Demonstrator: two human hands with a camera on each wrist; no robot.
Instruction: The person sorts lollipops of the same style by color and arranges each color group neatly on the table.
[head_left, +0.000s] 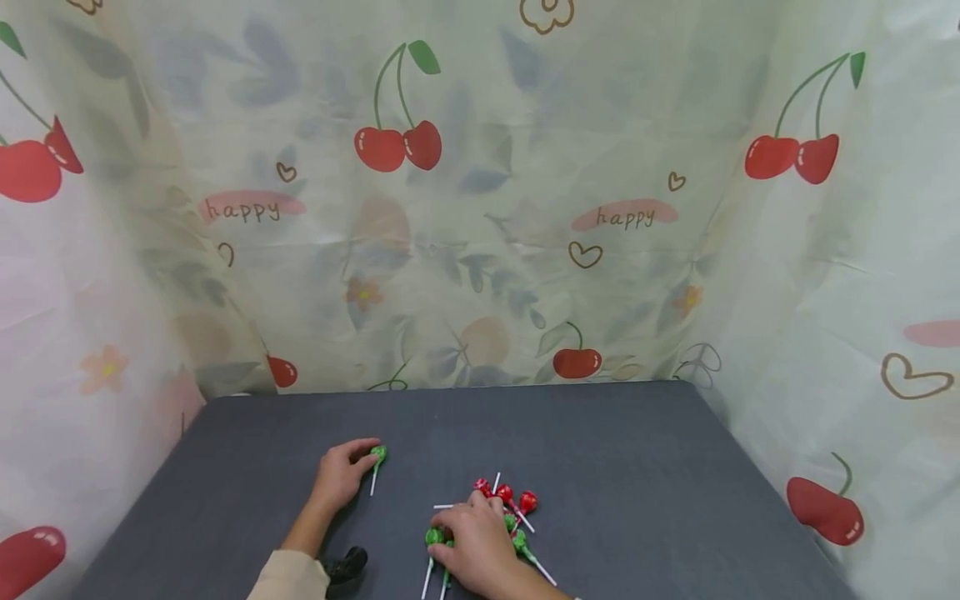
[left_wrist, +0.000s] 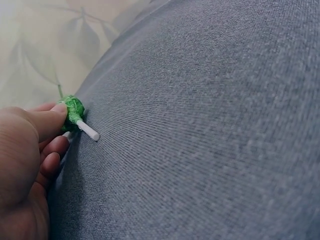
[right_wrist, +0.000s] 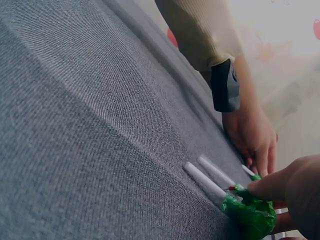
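My left hand (head_left: 339, 477) pinches a green-wrapped lollipop (head_left: 379, 452) by its head, between thumb and fingers, on the left of the table. The white stick of this lollipop (left_wrist: 74, 107) points toward me. Lower in the head view, my right hand (head_left: 480, 540) reaches over a loose pile of lollipops. Its thumb and a finger grip the head of another green lollipop (head_left: 433, 536) at the pile's left edge. A second green lollipop (head_left: 520, 542) lies to the right of the hand. Part of the pile is hidden under the palm.
Several red lollipops (head_left: 528, 502) lie just beyond my right hand, their sticks pointing different ways. A dark grey cloth covers the table (head_left: 615, 467). Curtains printed with cherries (head_left: 465, 208) hang behind it and along both sides. A black strap (right_wrist: 225, 86) circles the left wrist.
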